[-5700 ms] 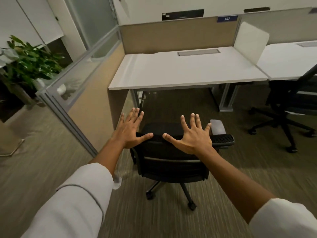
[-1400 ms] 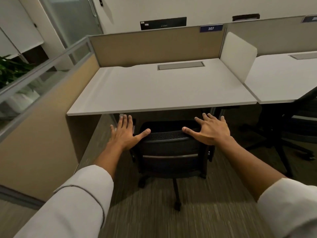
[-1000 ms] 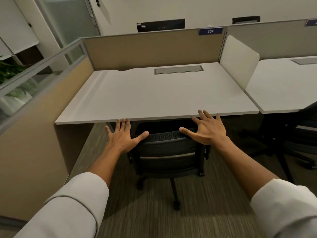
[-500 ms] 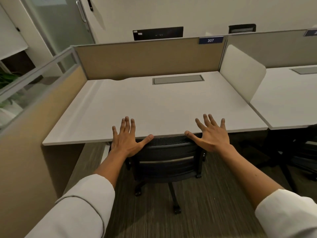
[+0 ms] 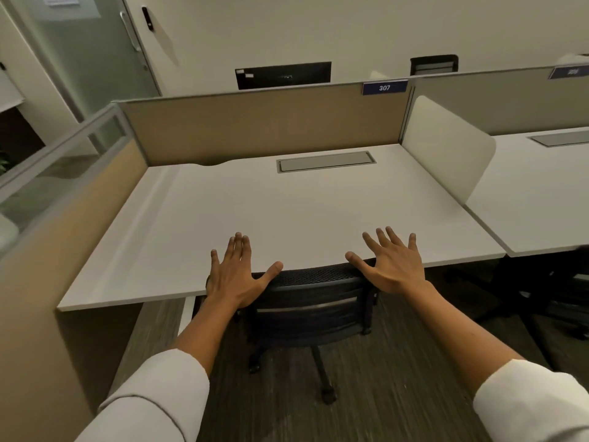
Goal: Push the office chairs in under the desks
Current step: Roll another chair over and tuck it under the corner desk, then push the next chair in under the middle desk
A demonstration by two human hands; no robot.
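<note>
A black mesh-backed office chair (image 5: 310,309) stands at the front edge of the white desk (image 5: 287,215) marked 307. Its seat is hidden under the desktop and only the backrest and the wheeled base show. My left hand (image 5: 234,277) lies flat against the backrest's top left corner, fingers spread. My right hand (image 5: 390,264) rests the same way on the top right corner. Both sets of fingertips reach over the desk edge. Neither hand wraps around the chair.
A tan partition (image 5: 255,126) closes the desk's back and a low tan wall (image 5: 47,250) runs along its left. A white divider (image 5: 446,148) separates the neighbouring desk (image 5: 541,193). A second black chair (image 5: 548,301) stands out from that desk at right. The floor is dark carpet.
The chair has rolled forward from open floor until its seat went under the desk. Both hands stayed on the backrest top and I have stepped closer to the desk.
</note>
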